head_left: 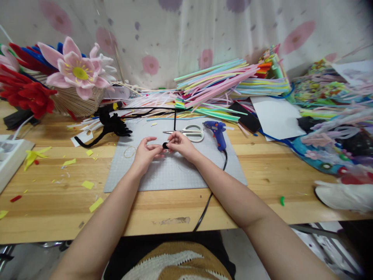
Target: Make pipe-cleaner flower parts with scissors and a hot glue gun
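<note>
Between my two hands, over the grey cutting mat [125, 179], is a black pipe cleaner [165, 145] with a small round coil at its end. My left hand [148, 153] pinches the coil from the left, thumb and fingertips together. From the other side my right hand [183, 146] grips the same piece; a straight black length rises behind its fingers. White-handled scissors [194, 133] lie just beyond my right hand. To their right rests a blue glue gun [217, 134], its cord running toward the table's front edge. A black fuzzy pipe-cleaner figure [109, 126] lies at the mat's upper left.
Bundles of coloured pipe cleaners [221, 81] are piled along the back. Pink and red fuzzy flowers [78, 73] stand at the left. Yellow scraps [88, 184] dot the wooden table [58, 214]. White paper [276, 116] and a cluttered heap [335, 132] occupy the right.
</note>
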`<control>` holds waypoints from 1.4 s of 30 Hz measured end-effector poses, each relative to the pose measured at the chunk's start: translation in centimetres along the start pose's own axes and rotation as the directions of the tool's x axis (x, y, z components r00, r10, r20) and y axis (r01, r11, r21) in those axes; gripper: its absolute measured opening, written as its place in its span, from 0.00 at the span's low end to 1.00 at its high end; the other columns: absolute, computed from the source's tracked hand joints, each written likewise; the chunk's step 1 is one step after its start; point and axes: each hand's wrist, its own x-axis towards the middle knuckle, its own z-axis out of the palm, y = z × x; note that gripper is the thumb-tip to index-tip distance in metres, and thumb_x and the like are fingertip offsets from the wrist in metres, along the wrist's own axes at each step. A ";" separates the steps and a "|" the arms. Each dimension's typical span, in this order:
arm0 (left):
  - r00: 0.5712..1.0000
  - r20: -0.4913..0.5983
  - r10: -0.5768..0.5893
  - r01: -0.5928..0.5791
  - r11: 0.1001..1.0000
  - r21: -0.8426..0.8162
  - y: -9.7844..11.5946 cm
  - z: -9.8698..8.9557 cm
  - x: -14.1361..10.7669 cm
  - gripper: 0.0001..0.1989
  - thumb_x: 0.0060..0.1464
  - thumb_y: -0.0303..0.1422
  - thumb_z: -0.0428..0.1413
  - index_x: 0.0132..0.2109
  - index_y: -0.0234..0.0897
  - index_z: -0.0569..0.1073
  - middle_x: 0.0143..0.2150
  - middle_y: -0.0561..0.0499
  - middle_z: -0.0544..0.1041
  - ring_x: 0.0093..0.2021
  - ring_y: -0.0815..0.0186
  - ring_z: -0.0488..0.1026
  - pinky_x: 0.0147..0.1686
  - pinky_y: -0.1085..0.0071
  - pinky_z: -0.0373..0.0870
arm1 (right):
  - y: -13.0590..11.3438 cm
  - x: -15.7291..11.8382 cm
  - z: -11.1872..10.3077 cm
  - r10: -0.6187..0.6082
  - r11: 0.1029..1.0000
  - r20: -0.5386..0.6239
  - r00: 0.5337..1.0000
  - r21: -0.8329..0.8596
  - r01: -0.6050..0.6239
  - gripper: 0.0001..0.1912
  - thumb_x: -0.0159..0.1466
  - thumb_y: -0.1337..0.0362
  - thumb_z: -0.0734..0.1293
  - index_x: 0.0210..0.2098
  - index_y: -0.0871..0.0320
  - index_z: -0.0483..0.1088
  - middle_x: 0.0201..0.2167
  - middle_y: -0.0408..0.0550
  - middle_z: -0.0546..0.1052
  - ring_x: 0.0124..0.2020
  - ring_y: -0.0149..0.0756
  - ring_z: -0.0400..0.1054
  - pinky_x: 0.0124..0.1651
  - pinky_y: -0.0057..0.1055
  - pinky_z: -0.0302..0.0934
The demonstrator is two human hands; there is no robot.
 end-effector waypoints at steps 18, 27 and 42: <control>1.000 0.001 0.003 -0.003 1.000 0.003 0.1 0.2 0.2 0.24 0.34 0.28 0.62 0.38 0.37 0.59 0.23 0.58 0.73 0.24 0.68 0.73 0.27 0.68 0.73 | 0.5 0.3 -0.2 -0.039 0.999 0.055 0.998 0.015 0.038 0.16 0.47 0.64 0.70 0.30 0.58 0.60 0.21 0.36 0.68 0.22 0.24 0.64 0.28 0.25 0.61; 0.999 -0.019 0.027 -0.026 0.998 0.059 -0.1 0.6 0.2 0.22 0.36 0.29 0.60 0.40 0.36 0.60 0.23 0.58 0.72 0.24 0.68 0.73 0.24 0.69 0.73 | 0.6 0.2 0.1 -0.043 0.999 0.041 0.998 -0.006 0.043 0.15 0.47 0.66 0.69 0.30 0.58 0.59 0.21 0.35 0.67 0.22 0.23 0.63 0.27 0.24 0.61; 1.000 -0.029 0.002 -0.002 1.000 0.013 0.1 0.3 0.2 0.24 0.35 0.27 0.61 0.41 0.35 0.60 0.24 0.57 0.72 0.25 0.69 0.73 0.26 0.68 0.74 | 0.1 0.1 0.2 -0.017 1.000 0.036 0.999 -0.005 0.017 0.14 0.47 0.67 0.68 0.30 0.58 0.59 0.19 0.34 0.68 0.20 0.23 0.64 0.27 0.24 0.60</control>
